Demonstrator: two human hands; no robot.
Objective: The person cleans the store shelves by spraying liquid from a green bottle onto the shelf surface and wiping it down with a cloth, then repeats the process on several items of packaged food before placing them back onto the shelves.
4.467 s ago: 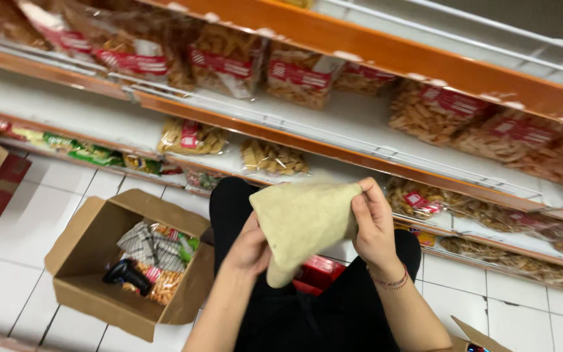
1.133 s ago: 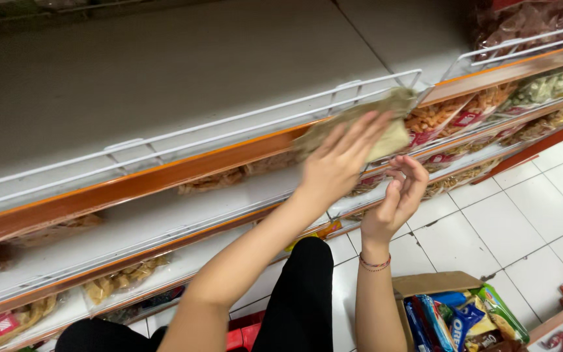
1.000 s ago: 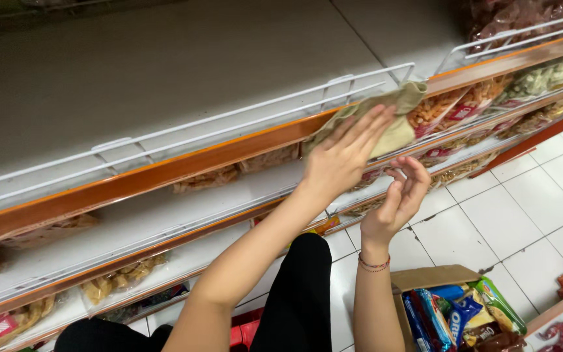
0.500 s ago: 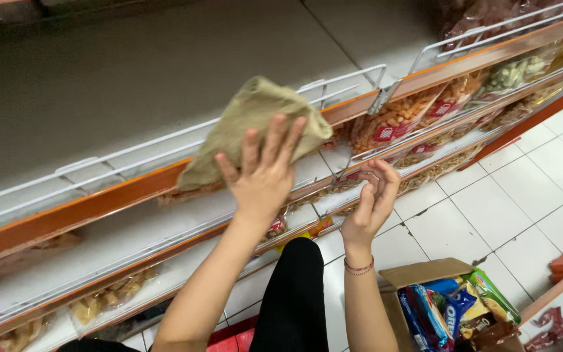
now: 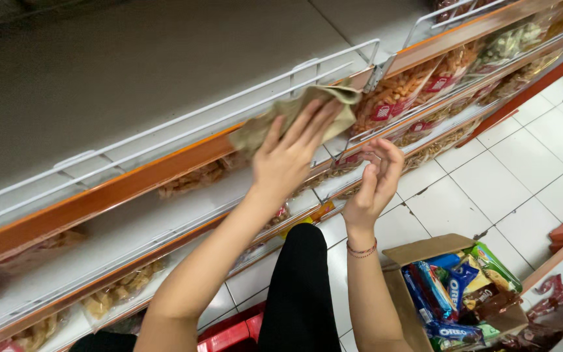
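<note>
- Since the frame half a second earlier, the left hand [image 5: 288,160] and the cloth [image 5: 298,114] had travelled along the front edge of the top shelf [image 5: 131,72] toward its right end, and the cloth lay flatter under the palm.
- Left hand: fingers spread wide, pressing the olive-tan cloth against the white wire rail [image 5: 184,120] at the shelf's front edge; no closed grip, palm flat on the cloth.
- Right hand [image 5: 373,186]: raised below the cloth, fingers loosely curled, holding nothing; a red thread bracelet [image 5: 361,250] sat on the wrist.
- Snack bags [image 5: 395,94] stood on the shelf just right of the cloth.
- A cardboard box [image 5: 425,251] of packaged biscuits sat on the tiled floor [image 5: 490,182] at lower right.
</note>
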